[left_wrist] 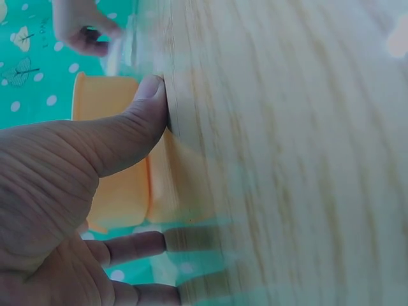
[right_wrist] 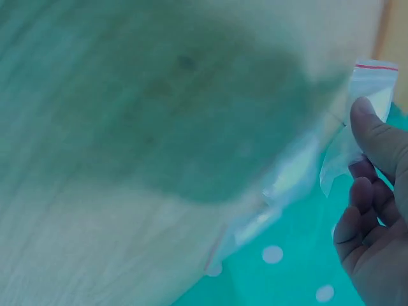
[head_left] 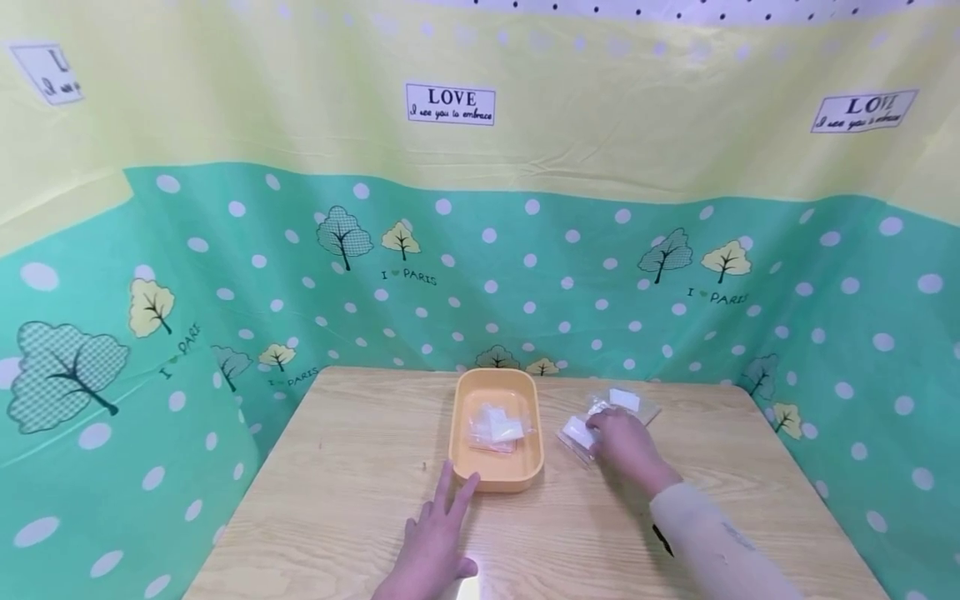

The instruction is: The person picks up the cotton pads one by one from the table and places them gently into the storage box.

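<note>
My right hand (head_left: 628, 446) pinches a small clear zip bag (right_wrist: 371, 89) between thumb and fingers; it has a red line along its top and something white inside. More such bags (head_left: 624, 400) lie on the table just beyond that hand, partly blurred in the right wrist view. To the left stands an orange rectangular tray (head_left: 497, 485), with clear bags holding white pieces (head_left: 504, 428) inside it. My left hand (head_left: 433, 540) has its fingers spread at the tray's near left corner; whether the fingertips touch the tray I cannot tell.
The pale wooden tabletop (head_left: 337, 500) reaches back to a green and yellow printed curtain (head_left: 465, 275). That curtain also encloses the left and right sides. The tray stands near the table's far edge.
</note>
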